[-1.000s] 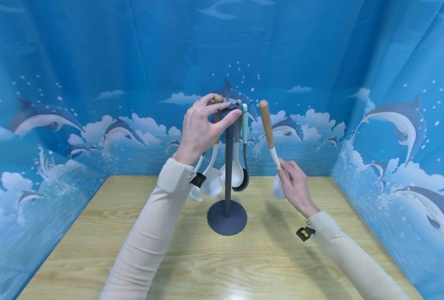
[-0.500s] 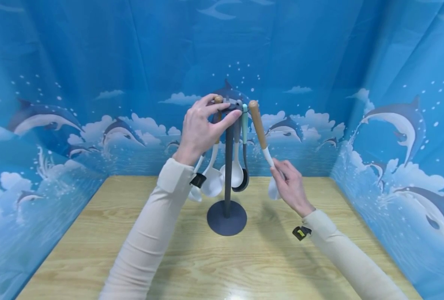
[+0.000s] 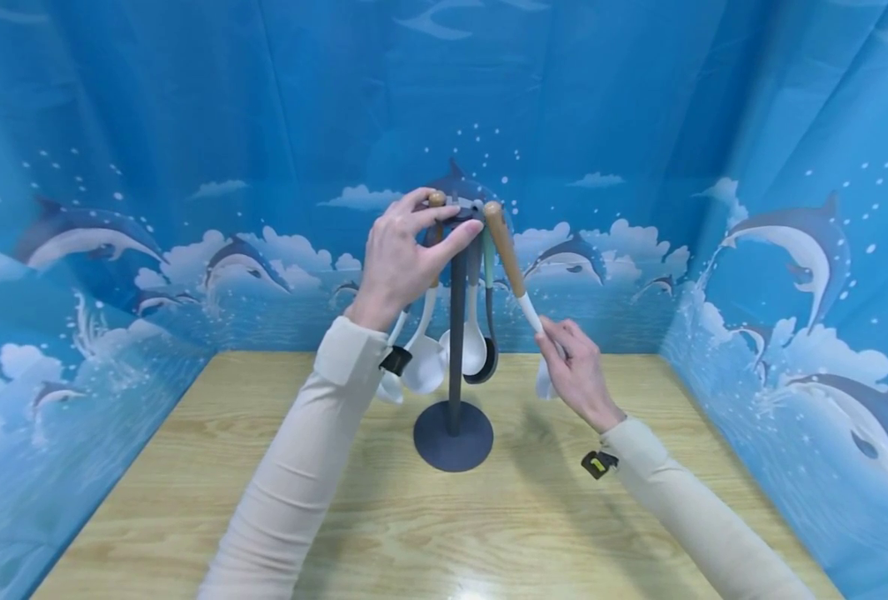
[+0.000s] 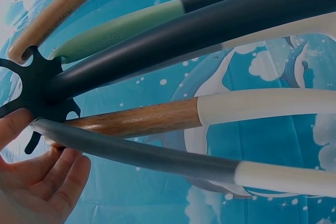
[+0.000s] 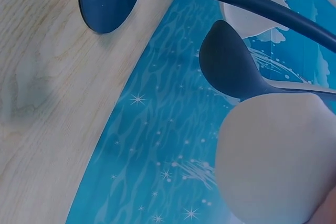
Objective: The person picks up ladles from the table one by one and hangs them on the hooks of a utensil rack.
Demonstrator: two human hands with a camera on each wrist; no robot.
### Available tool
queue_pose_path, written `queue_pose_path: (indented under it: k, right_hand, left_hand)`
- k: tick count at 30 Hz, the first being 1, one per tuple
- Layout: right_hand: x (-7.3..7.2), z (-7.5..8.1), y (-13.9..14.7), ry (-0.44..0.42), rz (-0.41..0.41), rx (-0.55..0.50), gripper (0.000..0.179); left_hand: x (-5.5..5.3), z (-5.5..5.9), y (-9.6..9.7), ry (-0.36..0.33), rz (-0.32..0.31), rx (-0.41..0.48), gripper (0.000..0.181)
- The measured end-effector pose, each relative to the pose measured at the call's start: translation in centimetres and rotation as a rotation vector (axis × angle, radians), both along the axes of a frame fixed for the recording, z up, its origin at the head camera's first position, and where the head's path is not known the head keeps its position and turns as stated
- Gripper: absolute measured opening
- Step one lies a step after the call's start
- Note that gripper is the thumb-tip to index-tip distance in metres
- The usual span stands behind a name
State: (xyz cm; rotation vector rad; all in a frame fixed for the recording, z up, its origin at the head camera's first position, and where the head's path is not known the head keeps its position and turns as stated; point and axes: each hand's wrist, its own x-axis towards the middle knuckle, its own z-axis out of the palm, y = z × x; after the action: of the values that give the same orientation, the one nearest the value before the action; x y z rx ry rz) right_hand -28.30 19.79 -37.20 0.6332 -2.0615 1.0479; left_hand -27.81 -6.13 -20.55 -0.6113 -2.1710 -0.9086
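A dark utensil rack [image 3: 456, 333] stands upright on the table. My left hand [image 3: 406, 246] grips its notched top between thumb and fingers. My right hand [image 3: 581, 367] pinches a spatula [image 3: 510, 258] by its white neck, wooden handle up and leaning left. Its broad white head [image 5: 273, 156] fills much of the right wrist view. In the left wrist view the tip of that wooden handle [image 4: 58, 14] lies at a notch of the rack; I cannot tell whether it is hooked. A black ladle with a green handle [image 4: 121, 30] hangs just beside it.
Other white-headed utensils hang on the rack: one with a wooden handle [image 4: 142, 116], one with a grey handle [image 4: 147, 145]. The round rack base [image 3: 453, 442] rests on the wooden table [image 3: 264, 500]. Blue dolphin-print curtains [image 3: 774, 275] enclose the table's back and sides.
My right hand has carried the spatula leftward, bringing its handle tip to the rack's top, in front of the green handle. The left hand has stayed on the rack.
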Motion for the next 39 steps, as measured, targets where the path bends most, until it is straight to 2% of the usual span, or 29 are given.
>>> queue_pose_path:
  k: [14, 22, 39]
  right_hand:
    - [-0.1, -0.3, -0.5, -0.002, -0.011, 0.011, 0.033]
    - [-0.2, -0.7, -1.0, -0.040, -0.008, -0.004, 0.031]
    - [-0.4, -1.4, -2.9, -0.100, 0.051, 0.007, 0.034]
  left_hand:
    - [-0.1, -0.1, 0.0, 0.014, -0.005, -0.001, 0.046]
    - [-0.1, -0.1, 0.0, 0.012, -0.008, 0.000, 0.046]
    - [-0.2, 0.0, -0.1, 0.006, -0.014, 0.000, 0.046]
